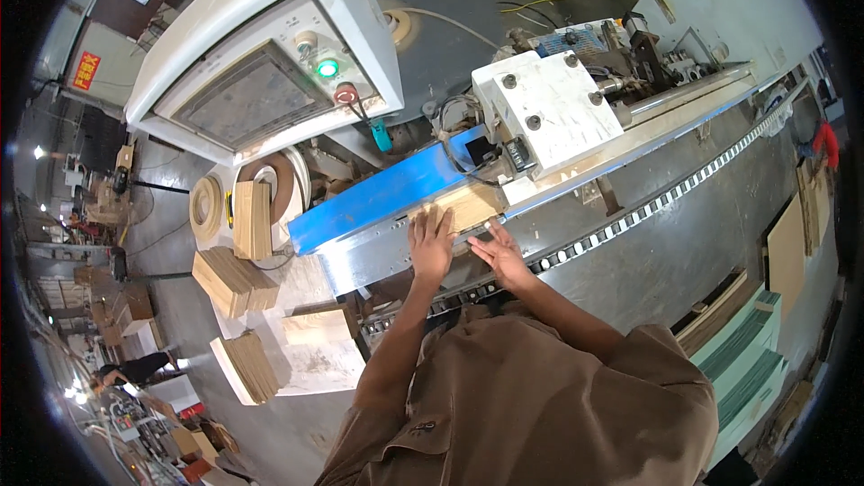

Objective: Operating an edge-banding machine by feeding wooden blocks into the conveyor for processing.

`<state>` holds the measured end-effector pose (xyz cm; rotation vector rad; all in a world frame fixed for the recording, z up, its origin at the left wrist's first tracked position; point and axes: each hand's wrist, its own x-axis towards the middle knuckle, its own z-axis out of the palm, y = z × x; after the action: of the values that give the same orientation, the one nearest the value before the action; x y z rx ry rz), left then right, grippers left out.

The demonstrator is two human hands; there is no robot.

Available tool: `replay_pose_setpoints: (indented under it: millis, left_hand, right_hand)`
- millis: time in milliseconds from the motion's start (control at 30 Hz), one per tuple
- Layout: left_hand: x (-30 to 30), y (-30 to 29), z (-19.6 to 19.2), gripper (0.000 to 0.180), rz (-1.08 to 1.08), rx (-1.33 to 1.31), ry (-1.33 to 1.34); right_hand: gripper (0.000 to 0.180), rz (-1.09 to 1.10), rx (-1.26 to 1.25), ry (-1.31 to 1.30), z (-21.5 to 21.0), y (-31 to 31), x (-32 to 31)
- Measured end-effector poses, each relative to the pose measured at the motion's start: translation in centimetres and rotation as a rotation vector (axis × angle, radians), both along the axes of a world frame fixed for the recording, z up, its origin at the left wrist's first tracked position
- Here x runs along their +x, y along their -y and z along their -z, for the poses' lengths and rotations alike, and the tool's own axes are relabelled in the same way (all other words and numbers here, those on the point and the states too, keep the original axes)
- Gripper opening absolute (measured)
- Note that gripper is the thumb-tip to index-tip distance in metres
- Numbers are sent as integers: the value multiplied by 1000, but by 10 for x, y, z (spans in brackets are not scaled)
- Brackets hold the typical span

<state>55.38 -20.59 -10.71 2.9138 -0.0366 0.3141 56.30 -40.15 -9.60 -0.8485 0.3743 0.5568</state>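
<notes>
Hands: your left hand [431, 247] lying flat, fingers spread, pressing on small wooden panel [466, 207]; your right hand [500, 255] resting open-palmed just beside it, gripping nothing. Panel sitting on steel machine bed [378, 256], butting blue guide rail [378, 198]. White control console [261, 54] showing green lamp [328, 68] glowing. Wood stacks [232, 281] lying left.

Wooden panel [463, 207] partly hidden under blue guard [382, 196]

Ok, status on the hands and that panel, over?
Left hand flat on wood panel, open. Right hand open at its near edge. Panel on machine bed, against blue guard. Nothing in the way.
</notes>
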Motion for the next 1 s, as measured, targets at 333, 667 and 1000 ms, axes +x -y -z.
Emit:
replay_pose_setpoints:
  millis: [333, 667, 1000]
  left_hand:
    - [41, 62, -6, 68, 23, -82, 0]
    - [-62, -100, -40, 31, -332, 21, 259]
    - [-246, -271, -122, 126, -500, 282, -740]
  right_hand:
    - [36, -343, -785, 743, 18, 72, 3]
    - [31, -425, -1344, 779, 31, 93, -9]
    - [18, -354, -1423, 871, 24, 79, -6]
